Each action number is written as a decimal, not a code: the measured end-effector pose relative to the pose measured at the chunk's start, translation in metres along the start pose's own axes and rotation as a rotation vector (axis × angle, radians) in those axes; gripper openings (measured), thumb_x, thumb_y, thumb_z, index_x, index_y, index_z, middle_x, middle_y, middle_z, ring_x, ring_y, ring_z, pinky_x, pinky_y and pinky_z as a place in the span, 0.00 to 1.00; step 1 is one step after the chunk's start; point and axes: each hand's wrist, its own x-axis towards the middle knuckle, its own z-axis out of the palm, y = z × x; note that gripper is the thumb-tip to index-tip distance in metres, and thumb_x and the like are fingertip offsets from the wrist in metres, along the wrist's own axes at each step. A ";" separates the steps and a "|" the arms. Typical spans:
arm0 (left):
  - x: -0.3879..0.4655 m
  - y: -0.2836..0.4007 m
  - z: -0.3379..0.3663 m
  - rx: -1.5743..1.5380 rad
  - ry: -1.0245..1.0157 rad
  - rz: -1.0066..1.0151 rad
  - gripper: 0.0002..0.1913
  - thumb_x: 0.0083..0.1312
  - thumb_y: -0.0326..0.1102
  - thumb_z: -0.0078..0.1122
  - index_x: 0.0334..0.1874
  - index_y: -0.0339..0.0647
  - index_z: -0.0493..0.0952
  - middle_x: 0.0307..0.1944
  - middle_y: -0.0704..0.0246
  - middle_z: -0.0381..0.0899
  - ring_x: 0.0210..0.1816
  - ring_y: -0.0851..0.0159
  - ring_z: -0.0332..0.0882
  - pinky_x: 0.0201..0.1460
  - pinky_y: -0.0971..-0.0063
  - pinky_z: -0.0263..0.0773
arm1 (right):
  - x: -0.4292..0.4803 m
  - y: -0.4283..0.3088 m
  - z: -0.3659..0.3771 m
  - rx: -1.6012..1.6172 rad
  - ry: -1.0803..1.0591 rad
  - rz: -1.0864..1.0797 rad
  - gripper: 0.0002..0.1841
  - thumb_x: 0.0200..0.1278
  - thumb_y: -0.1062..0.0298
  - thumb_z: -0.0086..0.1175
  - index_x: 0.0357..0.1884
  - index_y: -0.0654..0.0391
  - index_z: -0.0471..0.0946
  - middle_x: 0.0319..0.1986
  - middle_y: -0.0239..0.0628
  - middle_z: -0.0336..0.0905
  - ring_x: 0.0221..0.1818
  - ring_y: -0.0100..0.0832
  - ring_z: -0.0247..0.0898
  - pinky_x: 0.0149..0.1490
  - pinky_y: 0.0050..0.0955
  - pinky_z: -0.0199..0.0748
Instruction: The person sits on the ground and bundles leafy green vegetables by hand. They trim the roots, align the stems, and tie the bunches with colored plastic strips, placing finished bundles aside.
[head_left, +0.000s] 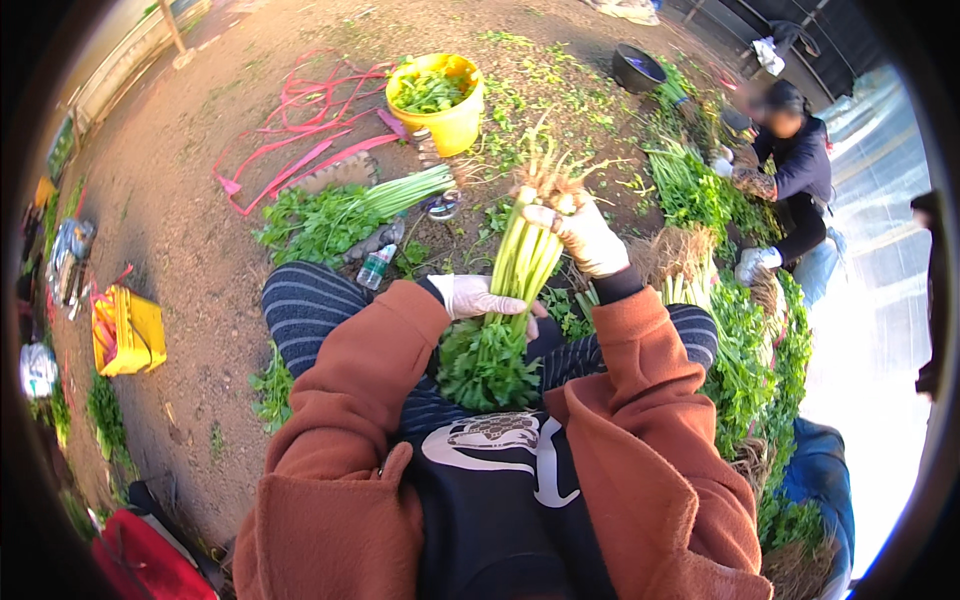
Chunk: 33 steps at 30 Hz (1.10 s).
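Observation:
A bunch of celery (525, 262) stands roots up between my knees, its green leaves hanging down over my lap. My left hand (484, 298), in a pale glove, is wrapped around the stalks just above the leaves. Higher up, my right hand (581, 234), in a pale glove stained at the fingers, grips the stalks close to the roots. Another bunch of celery (360, 202) lies on the soil ahead, left of centre, with a roll of tape (444, 204) by its root end. A small bottle with a green label (376, 267) rests near my left knee.
A yellow bucket (450, 124) of leaves stands ahead, beside tangled pink strapping (315, 127). Celery bundles (739, 360) are piled along my right. A co-worker (787, 157) crouches at the upper right near a black tub (637, 69). At the left are a yellow container (142, 330) and a red object (150, 559).

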 end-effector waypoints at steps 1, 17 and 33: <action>0.001 -0.001 -0.005 -0.010 0.017 0.057 0.32 0.66 0.49 0.57 0.64 0.32 0.64 0.52 0.61 0.77 0.56 0.61 0.73 0.62 0.67 0.65 | 0.003 0.000 -0.004 -0.043 -0.026 -0.053 0.23 0.52 0.68 0.67 0.50 0.58 0.75 0.40 0.29 0.80 0.43 0.25 0.75 0.51 0.25 0.73; -0.084 0.221 -0.117 1.716 1.013 0.274 0.21 0.62 0.37 0.58 0.55 0.38 0.71 0.40 0.54 0.80 0.44 0.54 0.79 0.47 0.66 0.75 | 0.175 -0.024 0.031 0.242 0.150 -0.336 0.23 0.63 0.49 0.56 0.52 0.55 0.71 0.42 0.30 0.77 0.43 0.23 0.73 0.46 0.27 0.73; -0.048 -0.001 -0.242 1.625 1.053 -0.599 0.37 0.47 0.58 0.69 0.51 0.35 0.70 0.43 0.60 0.73 0.42 0.54 0.77 0.44 0.65 0.75 | 0.234 0.219 -0.022 -1.047 0.173 -0.565 0.17 0.67 0.59 0.49 0.53 0.55 0.76 0.50 0.43 0.76 0.54 0.45 0.70 0.63 0.43 0.61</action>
